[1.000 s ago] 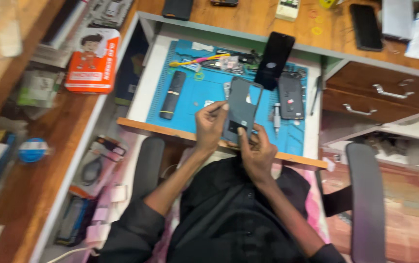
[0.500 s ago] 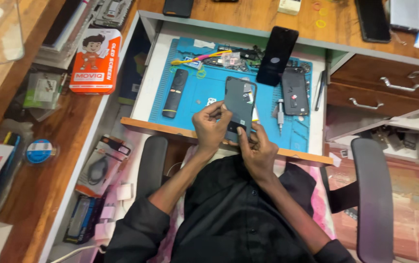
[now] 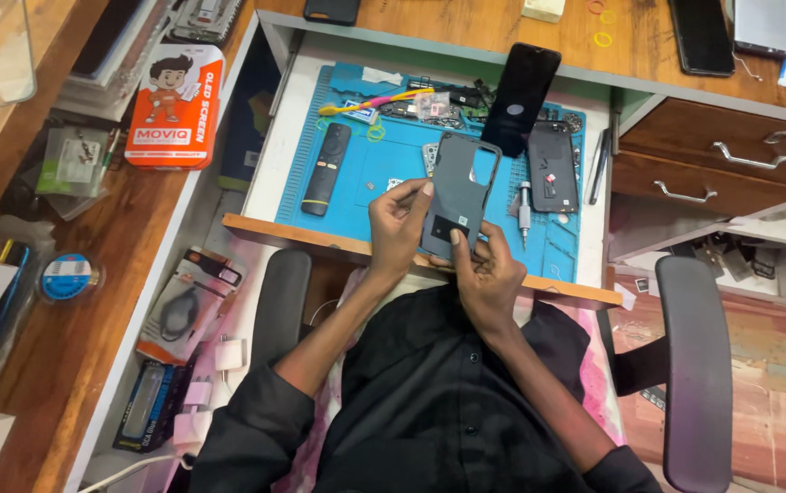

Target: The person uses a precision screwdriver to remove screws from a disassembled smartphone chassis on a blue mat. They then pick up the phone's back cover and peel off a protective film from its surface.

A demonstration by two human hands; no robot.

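A: Two hands on one part, then?

B: Yes. The left hand (image 3: pixel 399 219) and the right hand (image 3: pixel 482 271) both close on the dark phone back cover (image 3: pixel 459 194), which sits tilted above the near edge of the blue work mat (image 3: pixel 356 164). The right hand grips its lower end from beneath, thumb pressed on the face, so the cover stays steady. The left hand pinches at the cover's left edge with fingers together; it looks like a thin tool sits in that pinch, though it is too small to be sure.

A: Why hold it up instead of laying it flat?

B: My guess is the raised angle turns the inner side toward the eyes and lets the edge be worked on freely.

A: And the rest of the mat?

B: Kept within reach. A small screwdriver (image 3: pixel 524 210) lies just right of the cover, an opened phone body (image 3: pixel 553 168) beyond it, and a black phone (image 3: pixel 522 99) leans upright at the back. A black remote (image 3: pixel 327 168) lies to the left, and a toothbrush (image 3: pixel 366 102) near the far edge, likely for cleaning.

A: What carries the mat?

B: A pulled-out tray under the desk (image 3: pixel 466 32), directly over the lap. An orange box (image 3: pixel 174 105) lies off to the left, well apart from the work.
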